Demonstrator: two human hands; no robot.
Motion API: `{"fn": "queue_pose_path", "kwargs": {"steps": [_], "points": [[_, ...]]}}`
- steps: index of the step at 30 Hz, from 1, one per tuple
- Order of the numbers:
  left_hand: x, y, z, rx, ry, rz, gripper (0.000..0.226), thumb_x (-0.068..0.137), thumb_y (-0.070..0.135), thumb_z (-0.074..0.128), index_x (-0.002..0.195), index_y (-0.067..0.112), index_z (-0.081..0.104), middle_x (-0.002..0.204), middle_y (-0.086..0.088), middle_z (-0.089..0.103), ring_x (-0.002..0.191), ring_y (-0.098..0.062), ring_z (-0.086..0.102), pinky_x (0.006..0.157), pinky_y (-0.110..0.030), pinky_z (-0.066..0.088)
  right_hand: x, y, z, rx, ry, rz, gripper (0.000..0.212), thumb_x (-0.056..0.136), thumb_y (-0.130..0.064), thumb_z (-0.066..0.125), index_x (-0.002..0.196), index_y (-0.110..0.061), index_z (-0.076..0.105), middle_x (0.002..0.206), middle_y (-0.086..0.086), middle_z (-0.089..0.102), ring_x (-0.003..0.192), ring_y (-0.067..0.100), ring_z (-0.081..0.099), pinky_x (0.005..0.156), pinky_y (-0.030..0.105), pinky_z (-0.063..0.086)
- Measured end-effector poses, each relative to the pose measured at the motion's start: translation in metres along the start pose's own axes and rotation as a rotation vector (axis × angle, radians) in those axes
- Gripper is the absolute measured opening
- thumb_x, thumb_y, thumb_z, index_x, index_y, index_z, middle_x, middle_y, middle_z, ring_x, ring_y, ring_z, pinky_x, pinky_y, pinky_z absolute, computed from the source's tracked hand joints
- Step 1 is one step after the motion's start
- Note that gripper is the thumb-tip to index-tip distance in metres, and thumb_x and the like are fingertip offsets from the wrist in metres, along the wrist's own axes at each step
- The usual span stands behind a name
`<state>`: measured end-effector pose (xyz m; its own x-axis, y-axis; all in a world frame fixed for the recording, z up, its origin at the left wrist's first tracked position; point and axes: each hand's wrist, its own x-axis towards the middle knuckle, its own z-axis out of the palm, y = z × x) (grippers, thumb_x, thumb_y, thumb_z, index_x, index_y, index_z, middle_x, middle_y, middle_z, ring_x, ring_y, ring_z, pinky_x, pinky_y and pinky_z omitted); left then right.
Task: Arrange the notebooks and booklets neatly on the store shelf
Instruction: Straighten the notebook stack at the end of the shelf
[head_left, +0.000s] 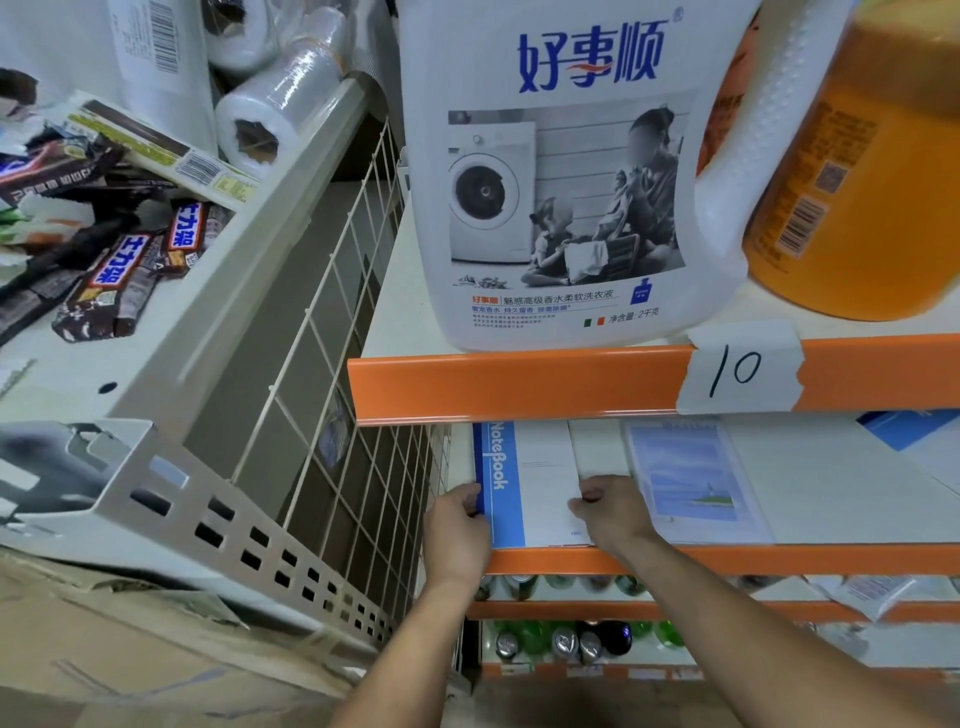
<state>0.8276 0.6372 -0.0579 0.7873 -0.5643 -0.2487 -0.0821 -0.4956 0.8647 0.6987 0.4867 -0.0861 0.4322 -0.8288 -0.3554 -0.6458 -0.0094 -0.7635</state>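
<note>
left hand (457, 530) and right hand (609, 512) each grip a side edge of the blue notebook (524, 483). its far end is hidden under the orange shelf lip (519, 387).

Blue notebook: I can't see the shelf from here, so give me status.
Left grip holds blue notebook at its spine, right grip at its other edge. Notebook flat on shelf, front left. Landscape booklet lies to its right.

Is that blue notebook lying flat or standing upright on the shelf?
Lying flat: the notebook faces cover-up on the shelf, left hand gripping its spine edge, right hand its other edge.
</note>
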Motion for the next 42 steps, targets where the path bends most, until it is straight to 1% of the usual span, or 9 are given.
{"fn": "queue_pose_path", "kwargs": {"steps": [7, 13, 17, 20, 26, 30, 32, 35, 42], "points": [[-0.003, 0.002, 0.0, 0.031, -0.006, 0.013, 0.039, 0.091, 0.0, 0.058, 0.099, 0.036, 0.072, 0.097, 0.017, 0.074, 0.091, 0.002, 0.067, 0.065, -0.011, 0.05, -0.002, 0.001, 0.0, 0.0, -0.005, 0.002, 0.022, 0.092, -0.011, 0.069, 0.114, -0.008, 0.072, 0.113, 0.004, 0.072, 0.097, 0.015, 0.061, 0.093, 0.027, 0.049], [-0.004, 0.003, 0.0, 0.085, 0.007, 0.034, 0.036, 0.094, -0.003, 0.055, 0.11, 0.026, 0.07, 0.098, 0.016, 0.066, 0.085, 0.01, 0.057, 0.059, -0.002, 0.041, -0.004, 0.001, 0.0, 0.01, -0.016, 0.023, 0.021, 0.091, -0.012, 0.07, 0.111, -0.011, 0.074, 0.108, 0.002, 0.074, 0.096, 0.015, 0.065, 0.089, 0.027, 0.051], [-0.004, 0.003, 0.001, 0.1, 0.012, 0.02, 0.034, 0.094, -0.004, 0.054, 0.113, 0.02, 0.069, 0.098, 0.015, 0.064, 0.086, 0.007, 0.057, 0.058, -0.003, 0.043, -0.006, 0.0, 0.0, 0.017, -0.013, 0.031, 0.024, 0.091, -0.014, 0.07, 0.115, -0.011, 0.073, 0.11, 0.001, 0.073, 0.099, 0.016, 0.065, 0.094, 0.03, 0.052], [-0.003, 0.004, -0.001, 0.081, 0.006, 0.007, 0.036, 0.092, -0.008, 0.054, 0.107, 0.022, 0.067, 0.096, 0.014, 0.063, 0.089, 0.002, 0.06, 0.058, -0.002, 0.044, -0.009, -0.001, 0.0, 0.009, -0.015, 0.001, 0.019, 0.093, -0.013, 0.067, 0.11, -0.014, 0.074, 0.105, -0.003, 0.073, 0.096, 0.015, 0.065, 0.089, 0.028, 0.052], [0.0, 0.004, -0.006, 0.09, -0.032, -0.036, 0.042, 0.092, -0.008, 0.057, 0.128, 0.012, 0.064, 0.12, 0.003, 0.066, 0.101, -0.006, 0.058, 0.079, -0.012, 0.047, -0.014, -0.004, -0.006, 0.044, -0.088, -0.016, 0.016, 0.093, -0.012, 0.066, 0.093, -0.026, 0.073, 0.098, -0.006, 0.074, 0.093, 0.014, 0.068, 0.093, 0.039, 0.056], [-0.003, 0.009, -0.009, 0.103, -0.104, -0.02, 0.044, 0.096, -0.004, 0.056, 0.137, 0.014, 0.056, 0.123, 0.006, 0.059, 0.102, -0.005, 0.055, 0.066, -0.005, 0.048, -0.019, -0.008, -0.014, 0.043, -0.134, -0.025, 0.02, 0.094, -0.01, 0.063, 0.112, -0.012, 0.072, 0.11, 0.003, 0.073, 0.102, 0.018, 0.066, 0.091, 0.03, 0.052], [-0.007, 0.013, -0.01, 0.138, -0.101, 0.013, 0.044, 0.097, 0.002, 0.057, 0.139, 0.015, 0.054, 0.125, 0.006, 0.054, 0.104, -0.004, 0.056, 0.079, -0.008, 0.051, -0.024, -0.01, -0.022, 0.01, -0.111, -0.037, 0.026, 0.096, -0.012, 0.063, 0.12, -0.003, 0.065, 0.108, 0.005, 0.067, 0.108, 0.024, 0.063, 0.089, 0.028, 0.048], [-0.012, 0.022, -0.005, 0.274, -0.061, 0.112, 0.051, 0.096, 0.012, 0.061, 0.145, 0.022, 0.05, 0.14, 0.0, 0.048, 0.126, -0.015, 0.05, 0.11, -0.031, 0.044, -0.027, -0.01, -0.04, -0.028, -0.067, -0.05, 0.046, 0.096, -0.018, 0.064, 0.137, 0.001, 0.054, 0.131, 0.012, 0.06, 0.122, 0.026, 0.057, 0.105, 0.035, 0.044], [-0.026, 0.085, 0.041, 0.458, -0.16, 0.378, 0.054, 0.095, 0.021, 0.06, 0.147, 0.019, 0.047, 0.146, -0.004, 0.047, 0.139, -0.024, 0.038, 0.114, -0.036, 0.036, -0.034, -0.011, -0.108, -0.13, -0.014, -0.121, 0.056, 0.096, -0.024, 0.066, 0.144, -0.004, 0.048, 0.145, 0.011, 0.053, 0.129, 0.026, 0.053, 0.108, 0.034, 0.041]]}}
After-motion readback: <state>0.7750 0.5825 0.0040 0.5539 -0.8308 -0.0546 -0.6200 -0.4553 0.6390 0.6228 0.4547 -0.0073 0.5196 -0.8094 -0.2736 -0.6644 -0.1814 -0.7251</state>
